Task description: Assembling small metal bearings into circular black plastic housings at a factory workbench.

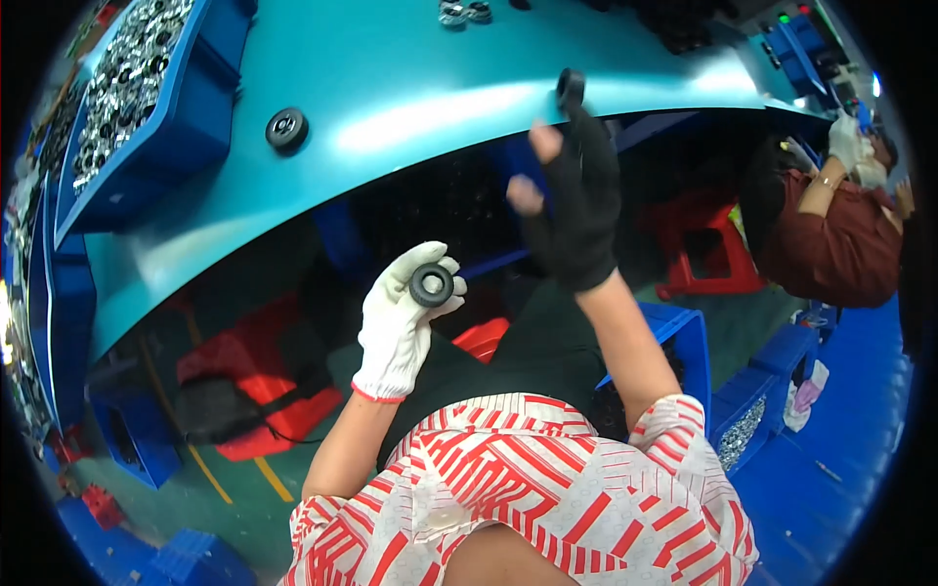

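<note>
Wheel (pixel 416 285) sits in the left hand (pixel 393 305), on the wearer's side of the table (pixel 391 59), gloved fingers part-curled about it. Right hand (pixel 583 200) blurred across the table's near edge, fingertips at a second wheel (pixel 571 88); grip: cannot tell. Risk (judged): hurried, loose hold drops either wheel off that edge. No legible writing or brand.

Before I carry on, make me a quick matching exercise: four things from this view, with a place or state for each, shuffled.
1. left hand
2. right hand
3. wheel nearest the blue bin
4. silvery parts

A. lying on the teal table
B. black-gloved, bare fingertips showing
C. heaped inside that bin
D. white-gloved, holding a black ring

Pairs: 1-D, 2-B, 3-A, 4-C
</note>
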{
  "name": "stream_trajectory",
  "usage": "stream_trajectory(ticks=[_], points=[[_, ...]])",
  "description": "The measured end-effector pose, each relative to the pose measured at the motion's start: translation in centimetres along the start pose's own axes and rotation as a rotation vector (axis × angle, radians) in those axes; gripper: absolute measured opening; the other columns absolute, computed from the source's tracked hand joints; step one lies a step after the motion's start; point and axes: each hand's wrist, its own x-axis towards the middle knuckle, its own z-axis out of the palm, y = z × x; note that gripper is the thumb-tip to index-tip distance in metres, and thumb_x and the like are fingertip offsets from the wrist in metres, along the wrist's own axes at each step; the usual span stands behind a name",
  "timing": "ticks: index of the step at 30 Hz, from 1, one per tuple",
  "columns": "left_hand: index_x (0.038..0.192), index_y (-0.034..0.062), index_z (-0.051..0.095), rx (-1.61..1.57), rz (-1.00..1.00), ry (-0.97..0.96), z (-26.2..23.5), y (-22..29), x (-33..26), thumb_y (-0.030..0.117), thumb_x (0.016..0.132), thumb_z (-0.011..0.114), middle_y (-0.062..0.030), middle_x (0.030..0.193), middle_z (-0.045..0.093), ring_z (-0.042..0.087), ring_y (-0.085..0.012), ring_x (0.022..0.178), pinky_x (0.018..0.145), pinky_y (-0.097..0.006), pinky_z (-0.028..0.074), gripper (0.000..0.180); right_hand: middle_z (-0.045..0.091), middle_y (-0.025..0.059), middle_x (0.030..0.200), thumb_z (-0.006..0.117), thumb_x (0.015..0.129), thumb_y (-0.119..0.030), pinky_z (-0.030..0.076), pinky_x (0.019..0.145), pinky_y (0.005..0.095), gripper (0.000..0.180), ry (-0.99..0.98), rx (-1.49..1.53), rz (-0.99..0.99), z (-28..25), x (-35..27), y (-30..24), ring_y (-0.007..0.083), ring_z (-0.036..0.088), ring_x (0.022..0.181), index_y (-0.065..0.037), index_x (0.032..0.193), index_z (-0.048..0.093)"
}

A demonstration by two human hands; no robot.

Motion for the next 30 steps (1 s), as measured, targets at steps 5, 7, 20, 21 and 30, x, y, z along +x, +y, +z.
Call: stream_trajectory(ticks=[5,7,20,21,30], points=[[0.116,0.0015,0.059,0.02,0.002,-0.014,1.4,0.8,0.1,0.002,0.087,0.061,-0.0094,0.099,0.065,0.067,-0.0187,0.084,0.071,-0.028,0.06,0.028,0.058,0.0208,0.111,0.064,0.082,-0.017,0.045,0.088,0.0424,0.048,-0.068,0.061,0.18,1.9,4.6,5.7,0.0362,0.057,0.102,-0.003,0.125,0.051],[0.115,0.0017,0.06,0.025,-0.02,0.003,1.2,0.7,0.1,0.002,0.087,0.06,-0.0092,0.098,0.065,0.067,-0.0183,0.084,0.071,-0.028,0.06,0.028,0.063,0.0192,0.101,0.064,0.082,-0.017,0.048,0.081,0.0404,0.045,-0.118,0.075,0.188,1.9,5.2,6.3,0.0353,0.061,0.092,-0.002,0.123,0.052],[0.116,0.0008,0.058,-0.038,0.023,-0.007,0.6,1.8,0.3,0.003,0.088,0.06,-0.0102,0.097,0.066,0.068,-0.0186,0.082,0.068,-0.027,0.06,0.027,0.066,0.0152,0.101,0.061,0.088,-0.038,0.052,0.073,0.0376,0.035,-0.379,-0.526,0.194,4.0,12.6,11.7,0.0274,0.064,0.089,-0.01,0.107,0.067],[0.116,0.0008,0.058,-0.042,0.029,-0.003,0.6,1.8,0.2,0.003,0.088,0.06,-0.0102,0.097,0.066,0.068,-0.0186,0.082,0.068,-0.027,0.06,0.027,0.065,0.0146,0.103,0.059,0.09,-0.037,0.051,0.077,0.0386,0.034,-0.294,-0.406,0.096,4.2,12.7,11.4,0.028,0.064,0.092,-0.011,0.11,0.066],[0.12,0.0,0.057,-0.02,0.045,-0.074,0.5,3.0,-0.1,0.005,0.091,0.057,-0.0117,0.099,0.065,0.068,-0.0196,0.084,0.07,-0.028,0.059,0.029,0.064,0.0183,0.095,0.057,0.086,-0.029,0.048,0.077,0.0415,0.026,-0.591,-0.068,0.114,6.1,15.4,5.3,0.0348,0.062,0.09,-0.006,0.098,0.063]])
